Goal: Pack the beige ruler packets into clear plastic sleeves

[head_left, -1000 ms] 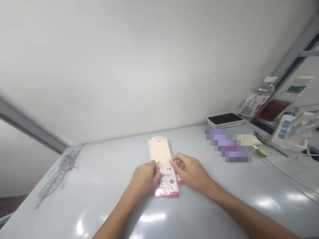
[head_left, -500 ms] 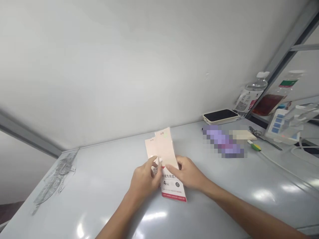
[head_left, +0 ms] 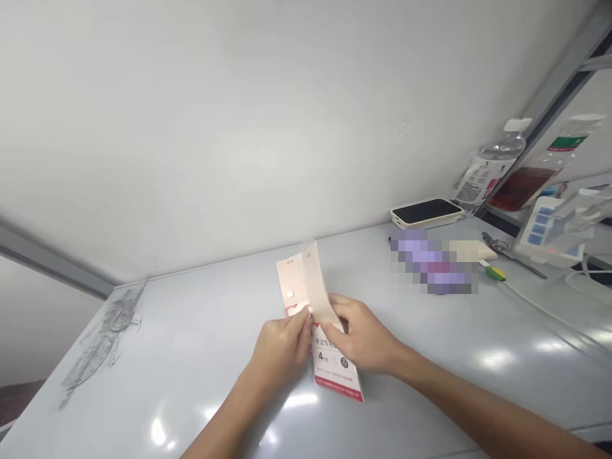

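Left hand [head_left: 282, 347] clenched in a pinch on the flat paper packet [head_left: 337, 373], thumb and fingers pressed together just below a small white tab [head_left: 289, 294]. Right hand [head_left: 363, 338] just beside it on the right, also closed on the packet, at the point where two pale peach leaves [head_left: 315, 280] part and rise tilted above both hands. Printed white-and-red lower end of the packet reaching down past the right hand, either touching the bench [head_left: 191, 363] or just above it, impossible to tell which. Well to the right of the right hand, a pixelated purple object [head_left: 430, 262], a cream pad [head_left: 468, 250], scissors [head_left: 500, 245] and a green-and-yellow plug [head_left: 496, 273] on a white cable [head_left: 535, 306]. Farther right, a phone in a cream case [head_left: 425, 212] and a plastic water bottle [head_left: 492, 169]. Well left of the left hand, a grey sketch [head_left: 102, 338] on the bench.
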A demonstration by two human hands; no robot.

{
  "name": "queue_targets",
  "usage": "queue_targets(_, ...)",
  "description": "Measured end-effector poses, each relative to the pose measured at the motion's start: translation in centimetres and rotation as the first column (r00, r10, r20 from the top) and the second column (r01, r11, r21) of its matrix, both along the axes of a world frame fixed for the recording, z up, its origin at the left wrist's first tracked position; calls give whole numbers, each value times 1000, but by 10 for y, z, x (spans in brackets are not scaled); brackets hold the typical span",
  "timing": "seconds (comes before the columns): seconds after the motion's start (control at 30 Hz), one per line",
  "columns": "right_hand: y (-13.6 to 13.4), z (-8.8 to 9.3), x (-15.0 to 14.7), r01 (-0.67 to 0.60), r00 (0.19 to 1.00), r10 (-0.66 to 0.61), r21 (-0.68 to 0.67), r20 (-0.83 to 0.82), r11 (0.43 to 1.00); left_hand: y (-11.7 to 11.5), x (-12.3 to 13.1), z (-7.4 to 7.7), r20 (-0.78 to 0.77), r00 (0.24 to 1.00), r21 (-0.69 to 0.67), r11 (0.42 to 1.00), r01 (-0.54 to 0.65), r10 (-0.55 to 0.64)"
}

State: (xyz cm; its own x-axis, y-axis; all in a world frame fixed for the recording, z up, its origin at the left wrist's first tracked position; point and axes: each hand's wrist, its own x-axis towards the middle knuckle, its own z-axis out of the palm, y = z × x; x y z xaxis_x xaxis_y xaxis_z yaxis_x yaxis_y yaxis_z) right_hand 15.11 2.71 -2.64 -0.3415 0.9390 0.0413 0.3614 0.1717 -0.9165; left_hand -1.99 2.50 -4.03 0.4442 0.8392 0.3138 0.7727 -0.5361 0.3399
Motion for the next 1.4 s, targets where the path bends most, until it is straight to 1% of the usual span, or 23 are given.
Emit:
queue_targets(0.1,0,-1,-1,-14,1000,14,-13,-9,1000,1,-1,-2,45,999,-61,998,2,1)
queue_targets(0.17,0,-1,-1,-22,1000,22,-20,-14,1000,0,0,-2,80,996,-100,995,-20,28)
queue_targets(0.27,-1,-1,-2,-33,999,32,-26,-28,999,-2,4,-1,124,984,-160,981,-107,128)
queue_targets(0.37,-5,-2,-5,-34,999,33,-21,-43,999,-5,9,1,181,952,-226,953,-203,246)
queue_targets(0.43,-8,-1,-8,-12,998,11,-20,-57,1000,-6,10,2,216,931,-265,935,-234,294)
queue_targets(0.5,-9,0,-9,12,997,-15,-37,-81,999,-5,10,3,240,917,-294,924,-243,318)
queue_targets(0.57,-9,3,-8,29,992,-38,-74,-119,997,-2,9,6,275,898,-312,916,-254,343)
queue_targets(0.63,-6,5,-5,23,985,-46,-142,-164,990,0,8,9,328,865,-329,904,-272,380)
queue_targets(0.73,-2,6,0,-36,970,-35,-287,-239,957,2,6,14,435,788,-359,886,-292,436)
queue_targets(0.8,2,6,3,-82,956,-28,-357,-293,930,3,5,16,513,734,-380,884,-271,445)
queue_targets(0.87,4,5,4,-116,934,-29,-380,-355,918,4,5,19,567,705,-425,884,-193,427)
queue_targets(1.0,8,4,3,-124,885,-52,-341,-463,932,8,4,23,614,703,-540,841,43,358)
queue_targets(1.07,10,3,3,-109,877,-66,-331,-476,937,11,3,23,622,707,-550,830,90,335)
queue_targets(1.13,12,2,2,-78,889,-86,-336,-449,939,14,1,22,621,709,-546,833,88,332)
queue_targets(1.2,15,0,3,-37,912,-102,-328,-397,944,15,0,20,639,689,-531,844,74,341)
queue_targets(1.33,24,-2,8,25,941,-111,-262,-319,965,19,-5,20,694,627,-488,872,47,355)
queue_targets(1.4,33,-4,17,83,953,-141,-217,-268,973,25,-13,21,686,617,-493,870,5,386)
